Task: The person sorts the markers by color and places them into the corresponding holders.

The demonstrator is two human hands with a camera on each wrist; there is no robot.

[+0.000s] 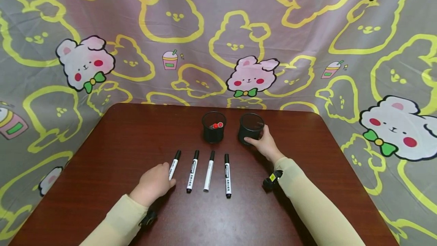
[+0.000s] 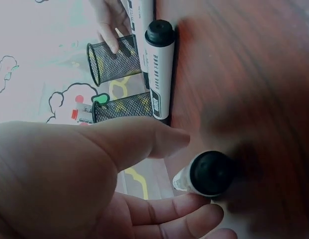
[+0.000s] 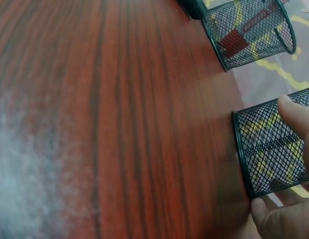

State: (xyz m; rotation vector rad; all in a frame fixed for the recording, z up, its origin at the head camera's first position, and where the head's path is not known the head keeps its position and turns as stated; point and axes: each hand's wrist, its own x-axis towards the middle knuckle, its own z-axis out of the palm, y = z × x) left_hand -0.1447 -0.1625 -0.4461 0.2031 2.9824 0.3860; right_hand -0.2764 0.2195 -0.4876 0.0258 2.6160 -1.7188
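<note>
My left hand (image 1: 152, 183) is at the leftmost whiteboard marker (image 1: 174, 165), a white one with a black cap lying on the table. In the left wrist view, the fingers lie against this marker (image 2: 212, 173) while the thumb (image 2: 166, 139) stays apart from it. To its right lie a second marker (image 1: 192, 172), a third (image 1: 209, 171) and a fourth (image 1: 227, 175), roughly side by side. With thumb and fingers around its side, my right hand (image 1: 266, 145) holds a black mesh pen cup (image 1: 246, 133), which stands upright on the table.
Left of the held cup stands another black mesh pen cup (image 1: 213, 135) with red-ended markers (image 1: 217, 125) inside. The dark red-brown wooden table (image 1: 119, 136) ends at the back before a patterned cloth (image 1: 198, 52), which also hangs at both sides.
</note>
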